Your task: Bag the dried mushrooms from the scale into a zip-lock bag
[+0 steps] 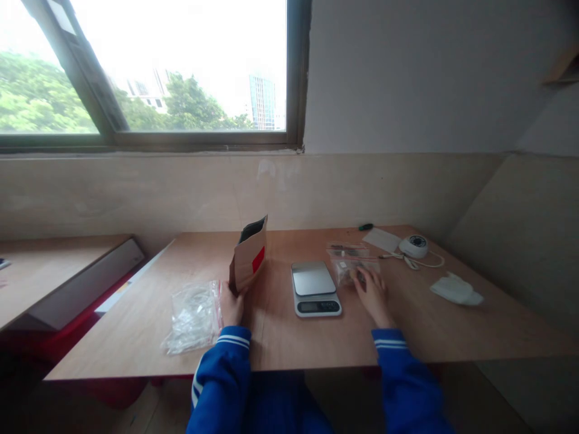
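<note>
My left hand (232,306) is closed around the lower left edge of a brown paper pouch (246,262) with a red patch, which stands upright with its dark mouth open. Beside that hand lies a clear plastic zip bag (194,316) with crumpled clear contents. My right hand (373,290) rests over a small clear zip bag (344,266) with small items in it. Its thumb and fingers are bent together at the bag; what they pinch is too small to make out. Between my hands sits a digital kitchen scale (314,280) with a bare metal plate.
A white dome camera (413,246) with its cable lies at the back right, beside a white paper (384,240) and a green-handled screwdriver (365,227). A crumpled white plastic bag (456,290) is at right. Another table (58,259) stands left, across a gap.
</note>
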`<action>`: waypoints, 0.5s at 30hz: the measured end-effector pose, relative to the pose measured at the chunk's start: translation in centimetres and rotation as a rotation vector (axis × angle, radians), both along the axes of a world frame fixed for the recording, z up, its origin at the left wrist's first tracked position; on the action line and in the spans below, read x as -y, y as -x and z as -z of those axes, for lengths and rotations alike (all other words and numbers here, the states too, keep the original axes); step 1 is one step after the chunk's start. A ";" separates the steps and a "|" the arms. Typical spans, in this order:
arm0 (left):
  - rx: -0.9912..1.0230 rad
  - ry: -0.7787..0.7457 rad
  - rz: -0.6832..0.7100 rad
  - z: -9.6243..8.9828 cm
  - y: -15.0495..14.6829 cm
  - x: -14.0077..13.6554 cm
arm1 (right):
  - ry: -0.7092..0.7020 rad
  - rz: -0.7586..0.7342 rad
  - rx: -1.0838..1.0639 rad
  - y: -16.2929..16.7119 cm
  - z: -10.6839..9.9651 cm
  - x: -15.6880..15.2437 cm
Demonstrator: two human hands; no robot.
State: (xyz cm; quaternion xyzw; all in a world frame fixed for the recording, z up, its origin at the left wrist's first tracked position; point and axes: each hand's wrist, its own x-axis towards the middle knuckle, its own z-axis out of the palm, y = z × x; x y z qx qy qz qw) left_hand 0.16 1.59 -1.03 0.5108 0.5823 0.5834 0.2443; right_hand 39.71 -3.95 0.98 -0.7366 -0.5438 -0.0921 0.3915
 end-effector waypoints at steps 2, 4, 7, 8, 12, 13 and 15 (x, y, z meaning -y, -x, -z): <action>-0.045 0.016 -0.059 0.2 0.0 -0.2 | 0.132 -0.025 0.022 -0.4 0.6 -2.2; -0.091 0.015 -0.057 0.4 -0.1 -0.3 | 0.238 -0.059 0.042 -0.8 0.2 -3.3; -0.121 -0.028 -0.018 0.7 -0.3 -0.4 | 0.245 -0.115 0.068 0.0 -2.7 -3.0; -0.127 -0.047 -0.006 0.8 -0.3 -0.4 | 0.192 -0.170 0.070 0.9 -4.2 -2.5; -0.143 -0.093 0.003 1.0 -0.2 -0.5 | 0.055 -0.719 0.013 7.5 -10.1 -0.4; -0.143 -0.096 0.002 1.0 -0.2 -0.5 | 0.053 -0.829 0.029 9.4 -11.2 0.0; -0.135 -0.088 0.017 0.8 -0.2 -0.4 | 0.027 -0.980 0.095 12.7 -12.6 0.2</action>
